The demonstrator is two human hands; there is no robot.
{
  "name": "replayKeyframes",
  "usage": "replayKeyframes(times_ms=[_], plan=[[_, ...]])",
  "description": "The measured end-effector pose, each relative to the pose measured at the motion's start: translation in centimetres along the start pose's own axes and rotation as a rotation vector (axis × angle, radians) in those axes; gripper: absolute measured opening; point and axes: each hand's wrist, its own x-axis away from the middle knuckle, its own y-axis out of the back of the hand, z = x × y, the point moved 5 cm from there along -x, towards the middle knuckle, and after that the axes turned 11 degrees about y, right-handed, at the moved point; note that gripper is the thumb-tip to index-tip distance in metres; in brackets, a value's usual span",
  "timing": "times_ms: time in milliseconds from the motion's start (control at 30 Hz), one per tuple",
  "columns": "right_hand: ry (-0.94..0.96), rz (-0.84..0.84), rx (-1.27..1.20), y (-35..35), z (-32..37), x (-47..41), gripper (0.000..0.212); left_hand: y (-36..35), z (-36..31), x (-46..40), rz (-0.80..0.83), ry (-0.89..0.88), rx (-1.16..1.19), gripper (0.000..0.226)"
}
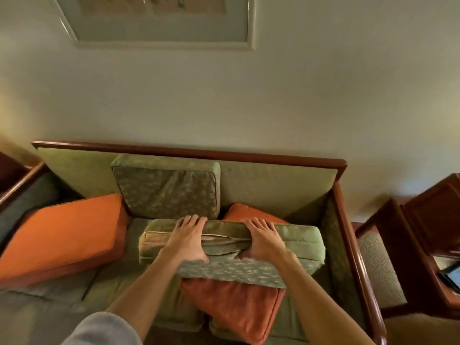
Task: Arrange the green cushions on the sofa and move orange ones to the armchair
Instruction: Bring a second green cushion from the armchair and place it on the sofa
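Both my hands grip a green patterned cushion (293, 247) over the sofa seat: my left hand (188, 239) on its left part, my right hand (263, 241) on its middle, fingers curled over the zipped top edge. Under it lies a small orange cushion (236, 307), partly covered. Another green cushion (169, 188) leans upright against the sofa back (273, 185). A large orange cushion (62, 237) lies tilted at the sofa's left end. Only the corner of a further orange cushion (249, 211) shows behind the held one.
The sofa has a dark wooden frame (189, 153) and right armrest (353, 242). An armchair with a beige woven seat (378, 267) stands to the right, with a wooden side table (435, 220) beyond it. A framed picture (161, 21) hangs on the wall above.
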Motion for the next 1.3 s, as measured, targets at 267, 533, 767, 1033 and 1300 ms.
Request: replayKeyframes(times_ms=[267, 533, 767, 1033, 1300], plan=[[-0.169, 0.143, 0.108, 0.9, -4.0, -1.8, 0.136, -2.1, 2.7, -4.2, -0.003, 0.038, 0.057, 0.129], [-0.417, 0.167, 0.137, 3.1, -7.7, 4.9, 0.131, -2.3, 3.9, -6.7, 0.002, -0.042, 0.096, 0.132], [-0.364, 0.262, 0.165, 2.9, -8.3, 3.4, 0.143, -2.4, 4.8, -8.2, 0.105, 0.039, 0.05, 0.137], [-0.228, 0.122, 0.171, 3.4, -11.4, 4.8, 0.126, -2.5, -17.8, -5.1, 0.125, -0.182, -0.136, 0.146], [-0.168, 0.051, 0.1, 3.5, -12.9, 7.8, 0.125, -3.2, -26.6, -3.8, -0.034, -0.286, -0.073, 0.154]])
